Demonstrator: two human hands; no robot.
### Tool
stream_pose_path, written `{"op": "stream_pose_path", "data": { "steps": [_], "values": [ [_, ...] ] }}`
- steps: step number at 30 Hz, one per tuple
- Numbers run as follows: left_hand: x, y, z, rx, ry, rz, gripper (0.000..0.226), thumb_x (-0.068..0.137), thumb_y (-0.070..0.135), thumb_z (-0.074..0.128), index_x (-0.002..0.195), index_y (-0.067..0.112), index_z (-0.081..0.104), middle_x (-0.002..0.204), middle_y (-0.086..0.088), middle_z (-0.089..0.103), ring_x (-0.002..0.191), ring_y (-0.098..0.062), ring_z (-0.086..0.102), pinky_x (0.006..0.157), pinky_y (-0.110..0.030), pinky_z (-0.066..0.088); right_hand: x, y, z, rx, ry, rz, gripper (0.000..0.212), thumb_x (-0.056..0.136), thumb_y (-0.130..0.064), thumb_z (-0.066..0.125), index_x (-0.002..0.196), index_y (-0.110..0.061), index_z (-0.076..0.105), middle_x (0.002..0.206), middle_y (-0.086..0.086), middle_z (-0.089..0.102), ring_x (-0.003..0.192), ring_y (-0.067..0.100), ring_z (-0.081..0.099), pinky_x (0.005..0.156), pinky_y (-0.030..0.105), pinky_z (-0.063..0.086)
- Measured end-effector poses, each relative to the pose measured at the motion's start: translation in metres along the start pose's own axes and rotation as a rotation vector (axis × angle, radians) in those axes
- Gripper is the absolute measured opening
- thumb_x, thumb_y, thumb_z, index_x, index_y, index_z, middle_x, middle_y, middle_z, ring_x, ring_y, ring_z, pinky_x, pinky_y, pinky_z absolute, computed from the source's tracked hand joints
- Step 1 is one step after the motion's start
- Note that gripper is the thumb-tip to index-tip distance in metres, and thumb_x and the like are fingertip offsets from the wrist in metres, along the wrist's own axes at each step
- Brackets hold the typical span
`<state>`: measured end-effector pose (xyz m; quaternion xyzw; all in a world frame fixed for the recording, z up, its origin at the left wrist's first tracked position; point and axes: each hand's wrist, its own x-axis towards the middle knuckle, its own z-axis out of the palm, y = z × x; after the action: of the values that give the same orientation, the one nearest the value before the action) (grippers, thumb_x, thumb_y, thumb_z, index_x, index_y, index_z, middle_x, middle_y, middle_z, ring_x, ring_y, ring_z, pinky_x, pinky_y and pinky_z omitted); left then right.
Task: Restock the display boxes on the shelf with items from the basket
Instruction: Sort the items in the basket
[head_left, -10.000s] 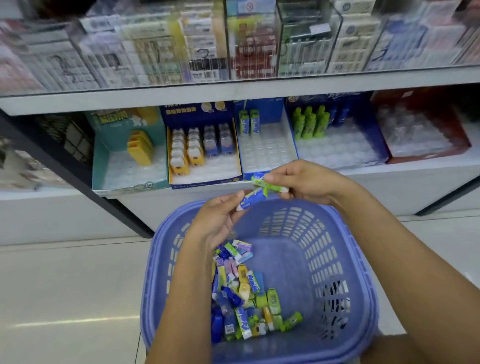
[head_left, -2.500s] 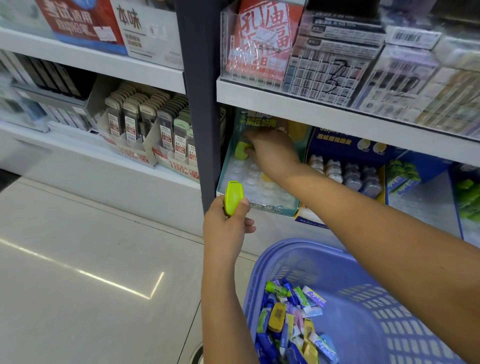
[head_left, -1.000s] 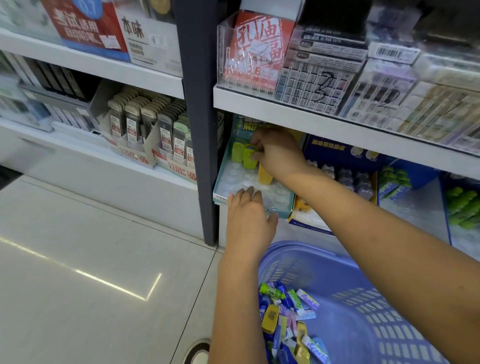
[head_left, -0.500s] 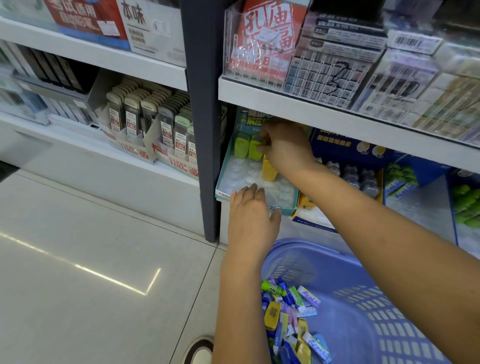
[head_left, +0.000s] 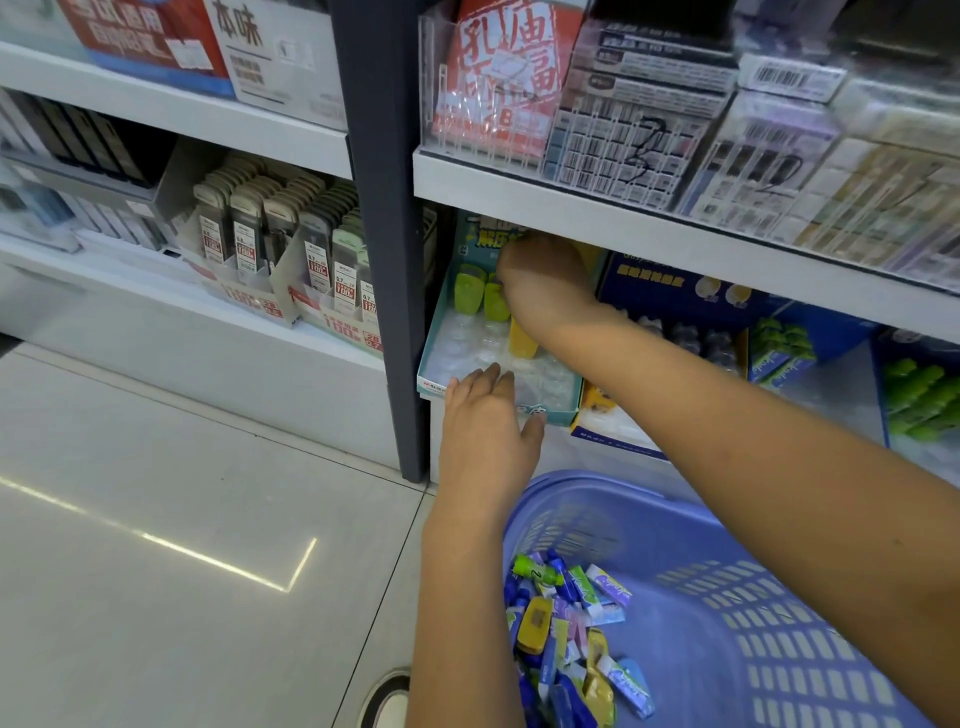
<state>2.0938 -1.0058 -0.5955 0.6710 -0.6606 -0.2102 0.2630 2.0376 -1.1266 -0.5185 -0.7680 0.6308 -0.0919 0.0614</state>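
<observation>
A teal display box (head_left: 431, 358) sits on the lower shelf with a clear blister tray inside. Two green items (head_left: 467, 293) stand side by side in its back row, and a yellow one (head_left: 522, 338) stands a row closer. My right hand (head_left: 540, 280) reaches under the upper shelf, fingers curled on the right-hand green item (head_left: 494, 306). My left hand (head_left: 485, 431) lies on the box's front rim, fingers over the edge and thumb against its front face. The purple basket (head_left: 753, 597) below holds several small mixed-colour items (head_left: 566, 623).
A dark upright post (head_left: 384, 260) stands just left of the teal box. A blue display box (head_left: 665, 280) and boxes with green items (head_left: 914, 395) continue to the right. The upper shelf edge (head_left: 623, 218) hangs low over my right hand. My shoe (head_left: 387, 699) is on the tiled floor.
The green item held in my left hand 2.5 s ago now stands in the box beside the first. My left hand has moved onto the box's front rim; little has moved in the last half second.
</observation>
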Motion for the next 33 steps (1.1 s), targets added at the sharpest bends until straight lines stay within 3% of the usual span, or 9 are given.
{"op": "stream_pose_path", "data": {
  "steps": [2,4,8,12,14,17,20,25,33],
  "values": [
    [0.0,-0.001,0.001,-0.01,0.0,0.003,0.055,0.095,0.032,0.051,0.143,0.01,0.038,0.153,-0.006,0.03,0.142,-0.016,0.021,0.115,-0.026,-0.004,0.002,-0.005,-0.001,0.003,-0.027,0.019,0.038,0.088,-0.003,0.04,0.053,-0.014,0.033,0.058,0.002,0.034,0.06,0.019,0.038,0.049,0.025,0.022],
    [0.0,-0.003,0.001,-0.012,-0.004,0.0,0.054,0.095,0.032,0.051,0.142,0.01,0.039,0.153,-0.006,0.032,0.141,-0.017,0.022,0.115,-0.026,-0.003,0.004,0.0,0.005,0.029,-0.027,0.044,0.033,0.089,-0.003,0.04,0.057,-0.01,0.038,0.067,0.004,0.044,0.068,0.019,0.042,0.051,0.026,0.024],
    [0.002,-0.003,-0.002,-0.016,-0.013,0.002,0.053,0.094,0.031,0.052,0.141,0.008,0.041,0.151,-0.008,0.034,0.14,-0.019,0.024,0.115,-0.027,-0.001,-0.007,0.006,0.009,-0.146,-0.007,-0.043,0.021,0.093,-0.011,0.046,0.103,0.001,0.06,0.111,0.016,0.059,0.102,0.03,0.054,0.074,0.026,0.035],
    [-0.007,0.0,-0.013,-0.126,0.124,0.025,0.042,0.094,0.019,0.054,0.133,0.006,0.052,0.142,-0.009,0.046,0.133,-0.021,0.036,0.111,-0.023,0.017,-0.016,0.001,0.006,-0.163,-0.076,-0.058,0.046,0.094,-0.02,0.049,0.137,-0.004,0.041,0.145,0.015,0.035,0.134,0.032,0.031,0.107,0.033,0.028],
    [-0.019,0.004,-0.019,-0.202,0.235,0.046,0.032,0.093,0.016,0.055,0.124,0.008,0.06,0.129,-0.007,0.058,0.12,-0.018,0.05,0.099,-0.018,0.031,-0.039,0.013,0.0,-0.108,-0.025,-0.133,0.044,0.094,-0.022,0.049,0.137,-0.014,0.044,0.141,0.015,0.038,0.131,0.031,0.033,0.104,0.035,0.032],
    [-0.034,0.015,-0.02,-0.274,0.239,0.066,0.017,0.093,0.018,0.055,0.105,0.016,0.067,0.097,0.001,0.067,0.084,-0.009,0.059,0.076,-0.02,0.044,-0.109,0.053,-0.005,0.099,0.12,-0.196,0.022,0.091,-0.025,0.053,0.108,-0.012,0.06,0.101,0.011,0.059,0.095,0.03,0.056,0.073,0.034,0.043],
    [-0.047,0.029,0.003,-0.249,0.048,0.054,0.012,0.092,0.023,0.056,0.094,0.016,0.066,0.079,0.002,0.067,0.073,-0.016,0.062,0.069,-0.029,0.049,-0.181,0.107,0.016,0.188,-0.079,-0.034,0.012,0.089,-0.028,0.058,0.087,-0.018,0.064,0.071,-0.003,0.057,0.078,0.023,0.059,0.063,0.028,0.037],
    [-0.068,0.034,0.082,-0.042,-0.518,-0.033,0.019,0.091,0.019,0.054,0.094,0.006,0.068,0.097,-0.015,0.07,0.095,-0.029,0.064,0.082,-0.038,0.051,-0.242,0.186,0.095,0.125,-0.615,0.277,0.03,0.085,-0.026,0.064,0.112,-0.013,0.065,0.113,0.006,0.067,0.108,0.022,0.06,0.084,0.026,0.043],
    [-0.129,-0.012,0.187,0.452,-0.986,0.079,0.038,0.093,0.015,0.045,0.128,0.002,0.05,0.128,-0.019,0.054,0.118,-0.034,0.05,0.095,-0.039,0.043,-0.31,0.229,0.198,0.181,-0.779,0.344,0.063,0.075,-0.029,0.074,0.131,-0.018,0.047,0.129,0.011,0.048,0.117,0.025,0.052,0.092,0.028,0.041]
  ]
}}
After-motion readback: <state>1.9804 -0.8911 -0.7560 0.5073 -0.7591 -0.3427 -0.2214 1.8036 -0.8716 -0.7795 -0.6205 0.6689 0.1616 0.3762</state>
